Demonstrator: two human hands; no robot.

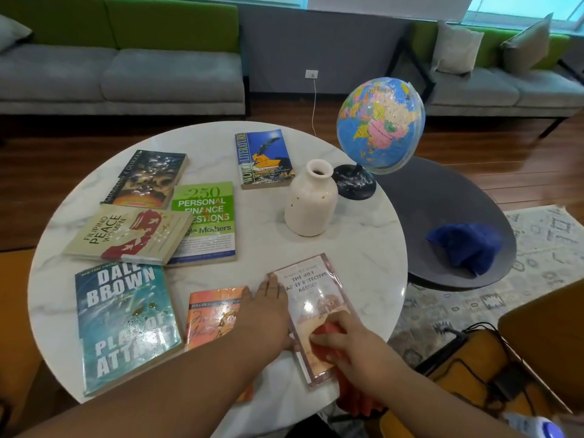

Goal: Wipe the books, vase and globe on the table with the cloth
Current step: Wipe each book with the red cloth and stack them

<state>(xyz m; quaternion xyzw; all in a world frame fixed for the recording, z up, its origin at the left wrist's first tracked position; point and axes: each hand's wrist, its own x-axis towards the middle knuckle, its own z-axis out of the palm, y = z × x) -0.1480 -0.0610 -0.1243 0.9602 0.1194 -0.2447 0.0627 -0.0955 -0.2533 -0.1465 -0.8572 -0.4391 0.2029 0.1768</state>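
left hand: nearest the lens, on its long forearm, the left hand [268, 311] lies flat with fingers straight on the round white marble table [363, 248]. its side is against the left edge of the pink-bordered glossy paperback [311, 289]. it braces and grips nothing.
right hand: the right hand [350, 346] is bunched over the orange-red cloth [328, 330], fingers curled round it, pressing it to the lower half of the paperback's cover. more cloth hangs off the table's near rim.
step in hand: judged to be the wiping of this cover; the titled upper half is not under the cloth.
method advised: hold the brace firm, as the glossy book may slide on smooth marble. stroke away from the near rim, end to end, with light pressure.
books outstanding: teal thriller [126, 324], orange paperback [215, 314], beige peace book [126, 235], green finance book [205, 216], dark fantasy book [148, 178] and blue literature book [264, 158], all lying flat. cannot tell which are wiped.
vase: cream ceramic vase [311, 203], upright, right of centre, just beside the globe's base.
globe: blue plastic globe [380, 121] on a black stand at the far right rim.
also noted: dark blue cloth [467, 245] on a dark oval side table [442, 191].
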